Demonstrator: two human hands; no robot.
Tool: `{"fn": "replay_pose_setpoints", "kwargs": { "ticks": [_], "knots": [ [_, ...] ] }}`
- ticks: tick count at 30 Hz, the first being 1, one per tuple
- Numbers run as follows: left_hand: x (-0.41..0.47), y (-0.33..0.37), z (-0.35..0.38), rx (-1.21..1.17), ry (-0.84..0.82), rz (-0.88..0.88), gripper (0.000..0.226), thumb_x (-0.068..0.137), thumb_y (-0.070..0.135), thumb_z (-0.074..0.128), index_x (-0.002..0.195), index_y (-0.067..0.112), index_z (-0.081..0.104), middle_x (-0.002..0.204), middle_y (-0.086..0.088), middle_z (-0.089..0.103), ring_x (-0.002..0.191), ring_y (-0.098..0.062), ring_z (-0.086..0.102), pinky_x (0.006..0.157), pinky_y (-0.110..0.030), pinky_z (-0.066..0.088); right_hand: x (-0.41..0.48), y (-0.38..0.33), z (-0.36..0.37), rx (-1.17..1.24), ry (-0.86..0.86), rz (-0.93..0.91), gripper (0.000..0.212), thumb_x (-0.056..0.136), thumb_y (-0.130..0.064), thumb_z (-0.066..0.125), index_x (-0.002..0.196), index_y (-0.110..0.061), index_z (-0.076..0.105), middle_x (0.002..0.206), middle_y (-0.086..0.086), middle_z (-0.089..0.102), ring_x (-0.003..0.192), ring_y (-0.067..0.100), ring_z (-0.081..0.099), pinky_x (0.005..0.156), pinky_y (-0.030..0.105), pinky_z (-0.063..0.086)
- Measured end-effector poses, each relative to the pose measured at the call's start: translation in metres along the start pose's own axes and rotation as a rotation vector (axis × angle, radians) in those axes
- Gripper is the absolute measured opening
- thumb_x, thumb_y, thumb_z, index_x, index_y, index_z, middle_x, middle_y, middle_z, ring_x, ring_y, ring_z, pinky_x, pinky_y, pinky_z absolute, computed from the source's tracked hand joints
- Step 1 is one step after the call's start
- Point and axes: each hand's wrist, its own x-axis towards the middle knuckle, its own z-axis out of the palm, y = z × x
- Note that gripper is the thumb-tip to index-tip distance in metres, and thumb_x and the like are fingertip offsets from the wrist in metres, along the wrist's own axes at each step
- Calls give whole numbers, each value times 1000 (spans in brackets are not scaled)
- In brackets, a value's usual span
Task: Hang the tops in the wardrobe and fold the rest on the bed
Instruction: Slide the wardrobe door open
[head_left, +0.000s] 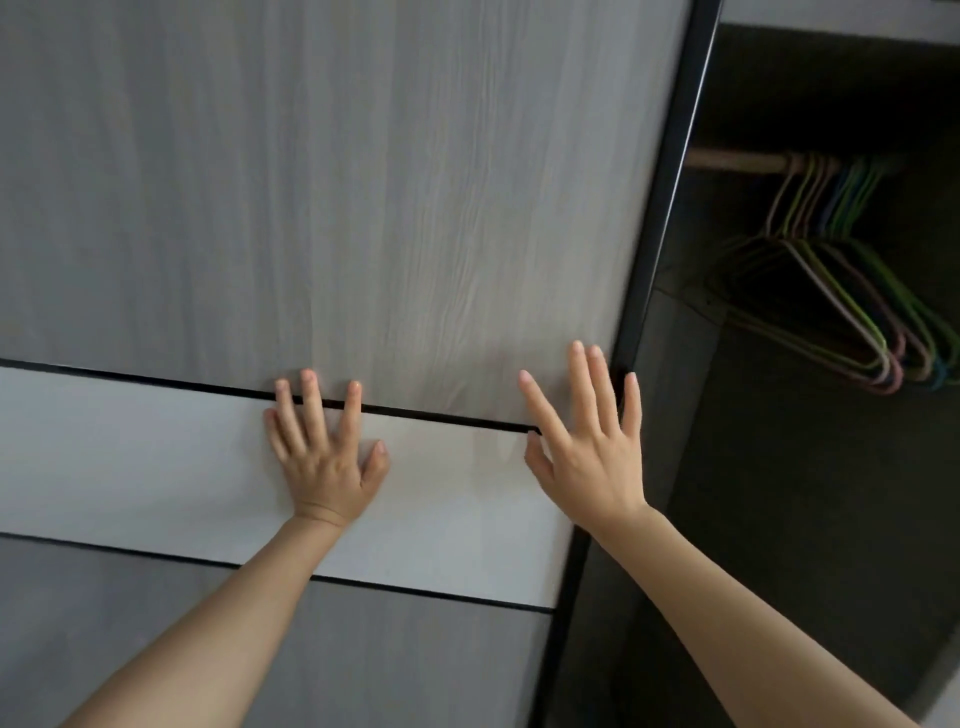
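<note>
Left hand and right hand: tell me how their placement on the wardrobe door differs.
The left hand lies flat on the door's pale band, fingertips just crossing the dark groove; the right hand sits beside the door's black edge, fingers reaching onto the wood-grain panel. The left hand's fingers are closer together; the right hand's are splayed wider. Both are open, fingers straight, holding nothing.

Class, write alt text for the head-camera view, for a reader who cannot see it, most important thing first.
Two bare hands lie spread against a grey wood-grain wardrobe door, the left hand on its pale band, the right hand beside its dark edge. Right of the door the wardrobe is open, with empty coloured hangers bunched on a rail.
</note>
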Motion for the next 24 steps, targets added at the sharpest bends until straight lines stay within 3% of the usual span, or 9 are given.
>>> {"fn": "replay_pose_setpoints", "kwargs": {
  "ticks": [3, 5, 8, 11, 15, 18, 24],
  "knots": [
    [4, -35, -4, 10, -20, 2, 59, 95, 48, 21, 148, 23, 21, 141, -29, 26, 129, -52, 22, 107, -53, 16, 8, -7, 3, 62, 45, 66, 57, 80, -19, 51, 135, -17, 35, 141, 26, 24, 133, 41, 24, 104, 56, 29],
    [8, -55, -11, 30, -70, -26, 57, 95, 48, 21, 146, 22, 22, 141, -30, 27, 129, -51, 21, 106, -54, 16, 18, -17, 9, 125, 43, 12, 54, 82, -18, 48, 134, -12, 36, 141, 26, 25, 133, 41, 25, 104, 53, 30],
    [18, -81, -29, 23, -258, -68, 64, 89, 43, 31, 149, 26, 15, 144, -29, 26, 133, -48, 17, 101, -64, 20, 28, -33, 16, 255, 63, -62, 53, 80, -17, 46, 132, -9, 38, 140, 27, 27, 132, 43, 26, 104, 48, 32],
    [18, -111, -53, 89, -428, -175, 66, 83, 42, 36, 144, 19, 23, 147, -27, 25, 135, -43, 15, 96, -71, 24, 45, -61, 26, 415, 71, -121, 51, 80, -19, 45, 131, -11, 40, 140, 27, 27, 132, 43, 26, 103, 45, 33],
    [29, -140, -80, 172, -498, -316, 77, 84, 54, 31, 150, 16, 15, 156, -20, 9, 142, -38, 9, 109, -58, 18, 68, -101, 32, 595, 63, -137, 50, 81, -19, 44, 130, -14, 42, 141, 26, 28, 133, 42, 27, 100, 42, 37],
    [33, -147, -94, 177, -558, -421, 77, 93, 47, 40, 150, 15, -1, 157, -15, -5, 144, -34, 2, 114, -44, 12, 80, -122, 36, 677, 26, -192, 49, 80, -22, 47, 128, -15, 45, 141, 28, 37, 134, 39, 28, 97, 38, 40],
    [35, -132, -115, 82, -651, -314, 87, 77, 51, 29, 148, 16, -10, 158, -10, -6, 145, -27, 0, 114, -36, 11, 112, -151, 44, 609, -136, -347, 46, 72, -23, 48, 113, -10, 66, 138, 26, 45, 133, 35, 35, 93, 44, 48]
  ]
}}
